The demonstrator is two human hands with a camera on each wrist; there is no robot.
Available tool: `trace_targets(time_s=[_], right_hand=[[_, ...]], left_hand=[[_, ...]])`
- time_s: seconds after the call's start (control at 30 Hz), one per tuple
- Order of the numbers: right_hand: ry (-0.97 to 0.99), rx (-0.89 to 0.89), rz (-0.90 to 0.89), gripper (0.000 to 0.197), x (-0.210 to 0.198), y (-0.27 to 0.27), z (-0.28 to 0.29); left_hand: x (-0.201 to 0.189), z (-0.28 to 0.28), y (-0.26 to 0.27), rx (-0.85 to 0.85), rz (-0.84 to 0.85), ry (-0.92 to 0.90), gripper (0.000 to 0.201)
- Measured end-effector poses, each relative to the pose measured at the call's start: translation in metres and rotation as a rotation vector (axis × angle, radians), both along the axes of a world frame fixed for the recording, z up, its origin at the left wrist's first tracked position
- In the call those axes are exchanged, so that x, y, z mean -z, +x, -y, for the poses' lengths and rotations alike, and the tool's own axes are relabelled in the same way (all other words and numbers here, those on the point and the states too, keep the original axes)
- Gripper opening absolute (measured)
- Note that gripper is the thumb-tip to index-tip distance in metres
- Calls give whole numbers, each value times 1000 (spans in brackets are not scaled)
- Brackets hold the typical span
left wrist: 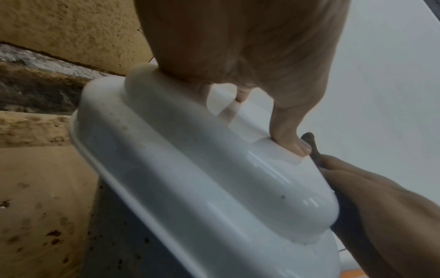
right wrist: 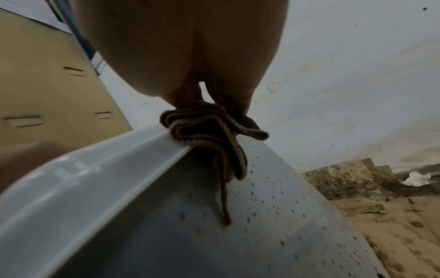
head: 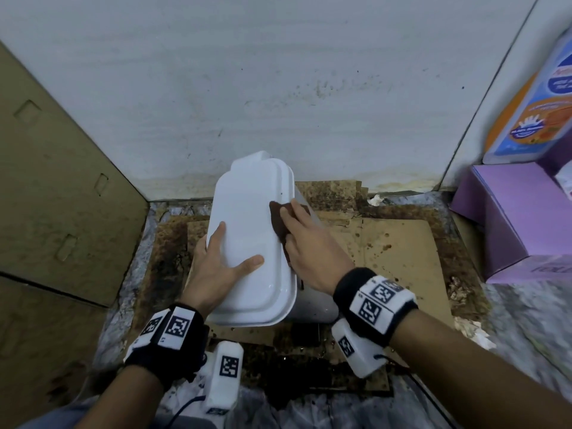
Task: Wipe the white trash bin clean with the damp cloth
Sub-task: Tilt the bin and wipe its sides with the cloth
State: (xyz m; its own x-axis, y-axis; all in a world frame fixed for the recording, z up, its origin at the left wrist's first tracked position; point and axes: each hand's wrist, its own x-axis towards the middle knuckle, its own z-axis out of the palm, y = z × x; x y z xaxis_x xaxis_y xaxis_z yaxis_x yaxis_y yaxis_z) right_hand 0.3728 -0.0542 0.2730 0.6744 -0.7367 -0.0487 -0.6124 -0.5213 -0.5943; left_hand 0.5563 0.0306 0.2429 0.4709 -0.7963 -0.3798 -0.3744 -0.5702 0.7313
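The white trash bin stands on stained cardboard near the wall, its glossy lid shut. My left hand lies flat on the lid with straight fingers, thumb stretched across the top. My right hand presses a dark brown cloth against the lid's right edge. In the right wrist view the bunched cloth hangs over the lid's rim onto the bin's speckled side. The right hand and a sliver of cloth show at the lid's far edge in the left wrist view.
A brown cardboard panel leans at the left. Purple boxes and a blue-orange pack stack at the right. Dirty flattened cardboard covers the floor. A spotted white wall rises behind the bin. A crumpled tissue lies by the wall.
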Motion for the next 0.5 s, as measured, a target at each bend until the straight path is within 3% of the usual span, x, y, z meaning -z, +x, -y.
trace_targets(time_s=[0.13, 0.33, 0.5], right_hand=[[-155, 11, -131, 56, 1, 7, 7], [-188, 54, -190, 58, 4, 36, 63], [-207, -2, -269, 57, 5, 30, 55]], left_hand=[[-1, -1, -3, 17, 26, 8, 136], [-4, 5, -8, 9, 30, 14, 132], [-6, 5, -6, -6, 15, 6, 136]])
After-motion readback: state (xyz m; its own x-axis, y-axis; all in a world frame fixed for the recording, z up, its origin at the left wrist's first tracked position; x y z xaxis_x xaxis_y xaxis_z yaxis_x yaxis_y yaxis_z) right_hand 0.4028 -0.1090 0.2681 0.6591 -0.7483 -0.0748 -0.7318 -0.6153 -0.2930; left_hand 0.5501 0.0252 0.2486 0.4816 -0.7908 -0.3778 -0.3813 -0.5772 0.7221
